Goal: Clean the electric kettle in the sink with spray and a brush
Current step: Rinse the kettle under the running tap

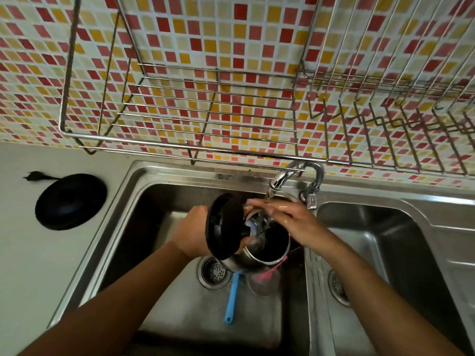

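The steel electric kettle (267, 249) hangs over the left sink basin (180, 304) with its black lid (223, 227) flipped open to the left. My left hand (191, 233) grips the kettle at its handle side, behind the lid. My right hand (290, 219) rests flat over the kettle's rim, fingers apart, under water running from the tap (280, 179). A brush with a blue handle (232, 299) lies on the basin floor below the kettle. Part of a pink item (270, 272) and a clear glass (263, 281) lie beside it. No spray bottle is visible.
The kettle's black round base (70, 201) with its plug sits on the white counter at left. A second basin (385, 253) lies to the right. A wire dish rack (205, 111) hangs on the tiled wall above. A drain strainer (214, 272) is near the brush.
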